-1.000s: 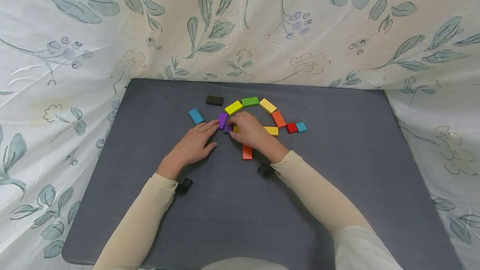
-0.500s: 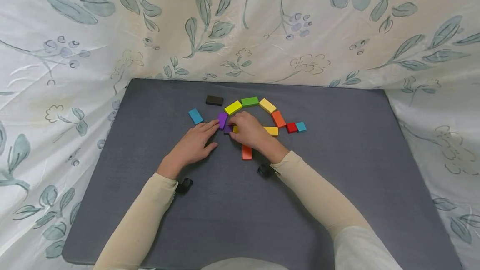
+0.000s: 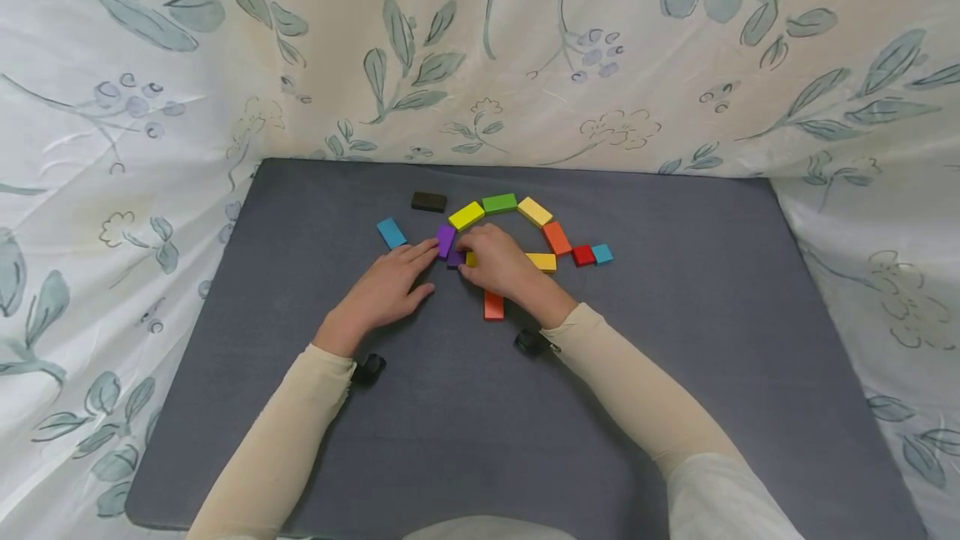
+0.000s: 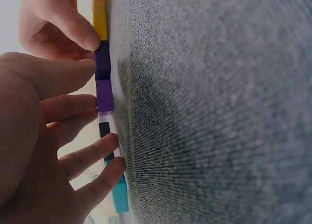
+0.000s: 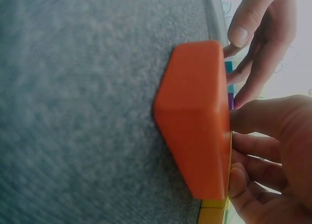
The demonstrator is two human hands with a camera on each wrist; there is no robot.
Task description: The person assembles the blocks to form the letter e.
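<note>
Leaf-printed cloth hangs behind the grey counter. The left hand, fingers outstretched, touches a purple block at the left end of a block arch, apparently bracing it. The right hand bends over the joint of a dark purple block and yellow block, perhaps aligning them; whether it pinches either cannot be told.

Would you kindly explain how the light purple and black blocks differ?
The left hand touches the light purple block; neither hand touches the black block. In the head view, the light purple block runs mostly front to back; the black block lies side to side. Both rest on the gray table.
</note>
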